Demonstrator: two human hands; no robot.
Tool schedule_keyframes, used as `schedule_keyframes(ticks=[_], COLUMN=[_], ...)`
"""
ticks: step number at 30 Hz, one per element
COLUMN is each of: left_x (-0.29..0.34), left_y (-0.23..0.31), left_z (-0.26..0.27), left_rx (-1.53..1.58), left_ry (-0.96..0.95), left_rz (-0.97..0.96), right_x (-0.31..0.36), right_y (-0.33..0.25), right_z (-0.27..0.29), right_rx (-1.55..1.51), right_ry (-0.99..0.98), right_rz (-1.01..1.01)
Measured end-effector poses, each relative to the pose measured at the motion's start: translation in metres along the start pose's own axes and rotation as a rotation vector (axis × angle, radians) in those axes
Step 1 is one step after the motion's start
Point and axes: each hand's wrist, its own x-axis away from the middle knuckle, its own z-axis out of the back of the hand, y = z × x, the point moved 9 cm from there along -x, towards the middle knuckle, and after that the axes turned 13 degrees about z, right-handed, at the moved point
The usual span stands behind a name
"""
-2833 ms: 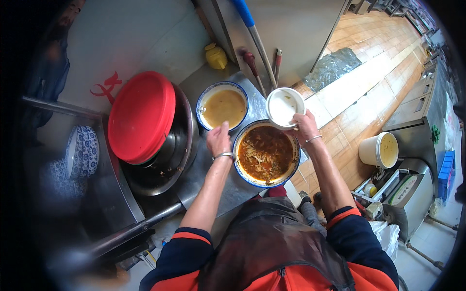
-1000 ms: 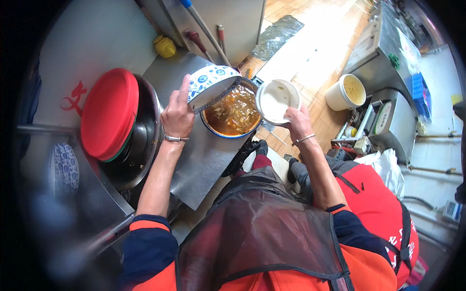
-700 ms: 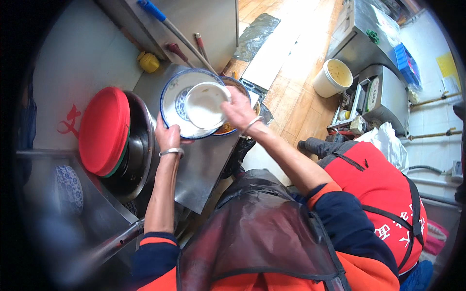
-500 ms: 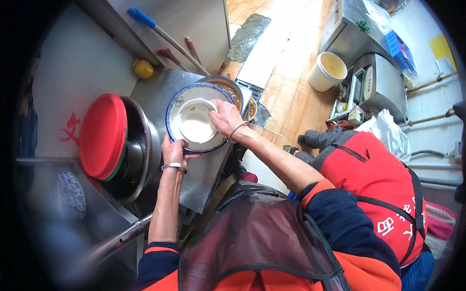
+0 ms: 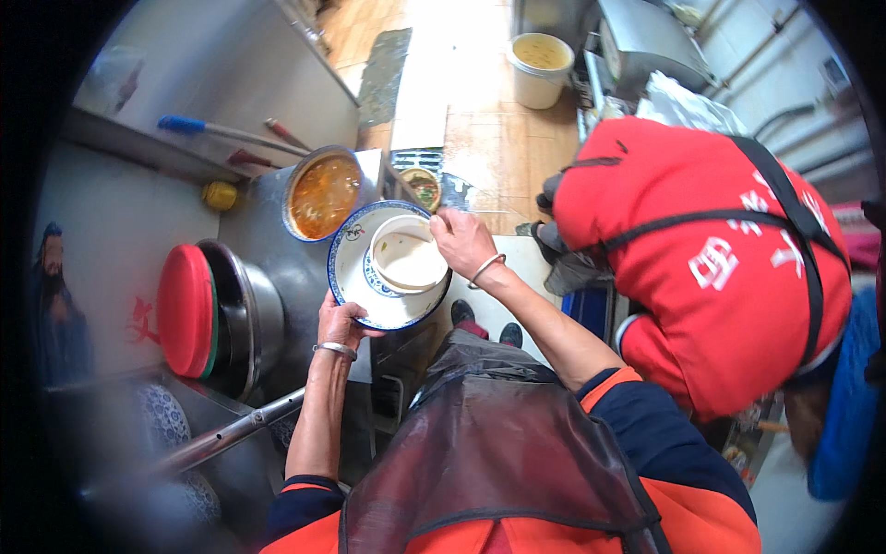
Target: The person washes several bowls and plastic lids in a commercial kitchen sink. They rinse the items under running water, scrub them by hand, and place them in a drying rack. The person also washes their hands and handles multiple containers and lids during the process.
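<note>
My left hand (image 5: 341, 323) grips the near-left rim of a wide white bowl (image 5: 355, 268) with a blue patterned edge. Inside it sits a smaller white bowl (image 5: 408, 258) with blue decoration, holding a few small specks. My right hand (image 5: 464, 242) is closed at the right rim of the smaller bowl, apparently pinching it. Both bowls are tilted, just off the counter's right edge. Beyond them, on the metal counter (image 5: 263, 198), stands a blue-rimmed bowl of reddish soup (image 5: 323, 196).
A red lid (image 5: 185, 311) leans by a large metal pot (image 5: 268, 309) at left. A small bin with food scraps (image 5: 422, 187) is past the counter's end. A white bucket (image 5: 538, 90) stands farther off. A bent-over person in red (image 5: 711, 268) is close on my right.
The view has swung right. The stacked bowls have moved rightward off the counter, uncovering the soup bowl. The person in red appears closer to the middle.
</note>
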Motion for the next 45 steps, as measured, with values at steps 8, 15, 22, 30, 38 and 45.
schedule_keyframes(ticks=[8,15,22,30,38,45], left_x=[-0.067,-0.033,0.088,0.046,-0.040,-0.058], left_y=[-0.015,-0.075,-0.146,-0.218,-0.247,-0.253], left_z=[-0.128,-0.195,-0.327,-0.351,-0.314,-0.265], left_rx=[-0.430,-0.705,-0.878,-0.880,-1.297,-1.901], left_ry=[-0.390,-0.611,-1.068,-0.958,-1.203,-1.477], left_rz=[0.062,0.181,0.143,0.423,-0.097,-1.251], right_x=[0.121,0.237,0.417,0.733,0.911,0.989], right_y=[0.105,0.102,0.081,0.042,0.038,0.049], right_z=[0.085,0.120,0.226,0.271,0.266,0.243], right_rx=[-0.412,-0.036,0.052,-0.237,-0.175,-0.417], right_ry=[0.079,0.261,0.806,1.767,2.311,2.605], right_rz=[-0.359,-0.535,-0.429,-0.621,-0.682,-0.825])
